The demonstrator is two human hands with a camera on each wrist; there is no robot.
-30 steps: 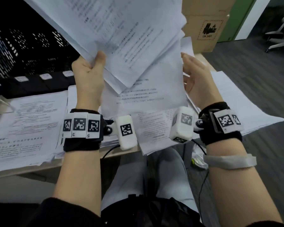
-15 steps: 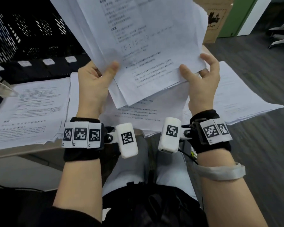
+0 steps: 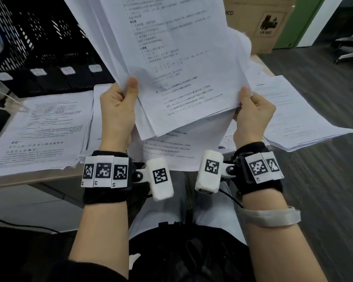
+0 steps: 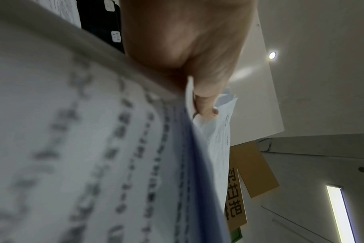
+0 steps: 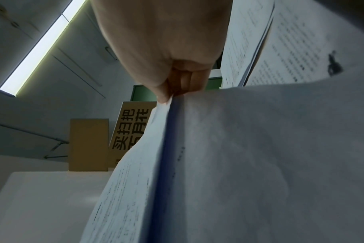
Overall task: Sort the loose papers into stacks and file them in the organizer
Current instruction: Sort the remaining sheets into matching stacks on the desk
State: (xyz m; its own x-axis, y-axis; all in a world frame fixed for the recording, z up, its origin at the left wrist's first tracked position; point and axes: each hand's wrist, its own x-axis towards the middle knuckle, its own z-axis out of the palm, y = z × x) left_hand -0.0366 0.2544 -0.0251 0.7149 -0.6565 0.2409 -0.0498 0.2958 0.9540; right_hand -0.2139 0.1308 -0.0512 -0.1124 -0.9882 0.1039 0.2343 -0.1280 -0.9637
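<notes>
A sheaf of printed white papers (image 3: pixel 177 58) is held upright above the desk in the head view. My left hand (image 3: pixel 118 102) pinches its lower left edge, thumb on the front sheet. My right hand (image 3: pixel 253 110) pinches the lower right corner, thumb on top. The left wrist view shows the thumb (image 4: pixel 206 108) pressed against the sheets (image 4: pixel 94 148). In the right wrist view my fingers (image 5: pixel 177 82) clamp the paper edge (image 5: pixel 218 164). The black mesh organizer (image 3: pixel 39 47) stands at the back left of the desk.
More loose papers lie on the desk: a stack at the left (image 3: pixel 43 131), sheets under my hands (image 3: pixel 171 151) and a pile overhanging the right edge (image 3: pixel 298 119). Cardboard boxes (image 3: pixel 261 23) stand behind the desk. An office chair base (image 3: pixel 351 47) is at far right.
My right hand, which was open beside the sheaf, has closed on its lower right corner. The papers have swung to a more upright, squared position between both hands.
</notes>
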